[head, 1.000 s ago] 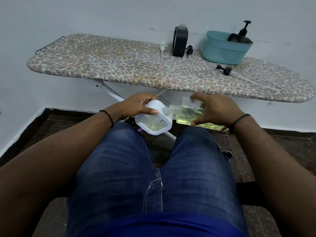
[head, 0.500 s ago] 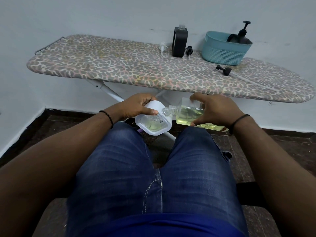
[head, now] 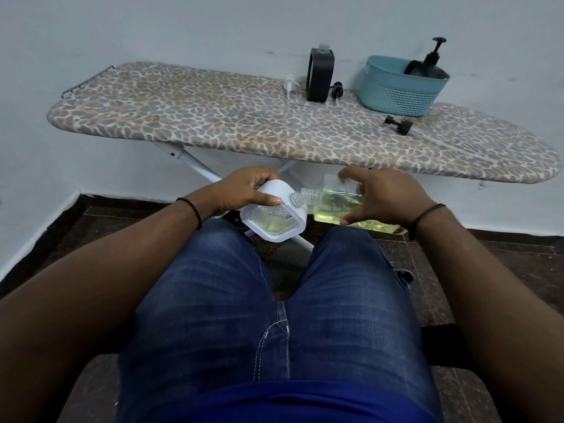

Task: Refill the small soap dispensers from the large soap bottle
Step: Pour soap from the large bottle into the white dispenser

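Spill risk: clear bottle (head: 332,203) of yellow soap, clamped in my right hand (head: 387,198), lies tipped sideways above my knees, neck at rim of white container (head: 273,221) gripped by my left hand (head: 244,190); slight misalignment puts soap on jeans (head: 274,300). Ironing board (head: 213,123), leopard-print cover, carries black dispenser (head: 320,76), teal basket (head: 399,90); white wall, dark tiled floor

Tipped clear bottle (head: 335,203) at white dispenser (head: 273,221)
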